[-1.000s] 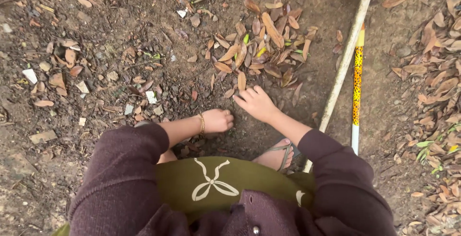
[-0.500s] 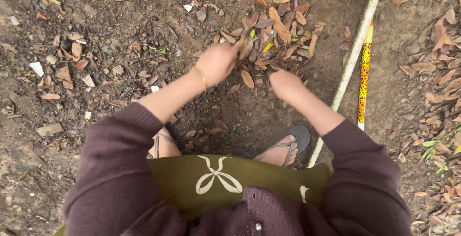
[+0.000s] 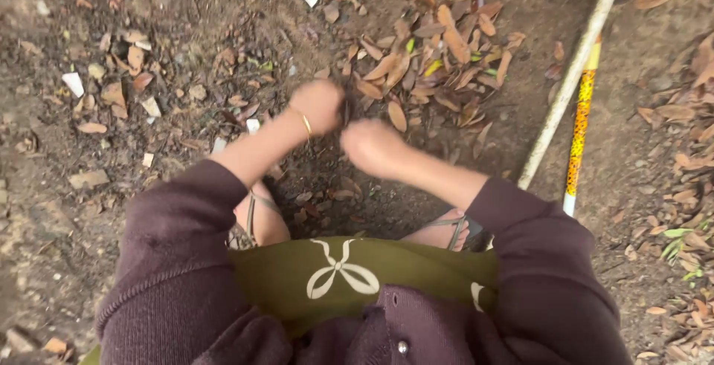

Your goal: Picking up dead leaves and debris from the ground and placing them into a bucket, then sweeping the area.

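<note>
Fingers of both hands are curled inward and motion-blurred; whether either has hold of anything cannot be told. Left hand point(image 3: 318, 105), a gold bangle point(image 3: 306, 123) at the wrist, is bunched low over dark soil point(image 3: 186, 30). Right hand point(image 3: 372, 146) is likewise bunched, just beside the left, the two nearly touching. Directly beyond both hands lies a leaf pile point(image 3: 439, 60): dry brown leaves with a few yellow-green ones, spread upper centre. The leaves are narrow, their long axes mixed, many slanting from lower left to upper right. One single leaf point(image 3: 397, 116) lies just above the right hand, long axis near upright in frame, tip toward the pile. To the right, a pale pole point(image 3: 573, 75) runs diagonally from upper right down toward the person's right foot; beside it a stick point(image 3: 579, 134) patterned orange with dark spots, white at its lower end, lies almost parallel, near upright. Small white scraps point(image 3: 73, 84), flat and angular, are scattered on soil at left. Both feet wear sandals point(image 3: 454, 230). Sleeves point(image 3: 178, 246) are dark maroon
</note>
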